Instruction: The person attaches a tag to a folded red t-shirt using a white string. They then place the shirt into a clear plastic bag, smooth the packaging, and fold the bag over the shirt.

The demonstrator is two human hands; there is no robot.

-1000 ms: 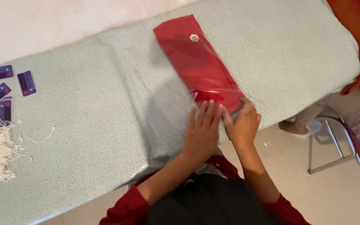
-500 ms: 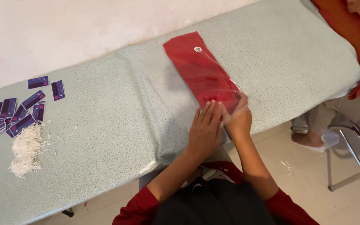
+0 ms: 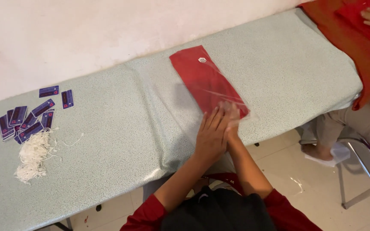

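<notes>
While a folded red cloth [image 3: 206, 81] is enclosed in a clear bag [image 3: 236, 100] on the table [image 3: 116, 124], its near end is pressed flat by the left hand [image 3: 210, 137] and right hand [image 3: 233, 116], held together with fingers spread.

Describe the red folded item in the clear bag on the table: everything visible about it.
The red folded item looks like cloth, folded into a long flat rectangle and sheathed in a glossy clear plastic bag. A small white tag or sticker sits near its far end. It lies flat and diagonal on the speckled pale-green table, far end toward the wall, near end by the table's front edge. The left hand lies flat by its near end, on the bag's edge; the right hand, blurred, touches the near end.
</notes>
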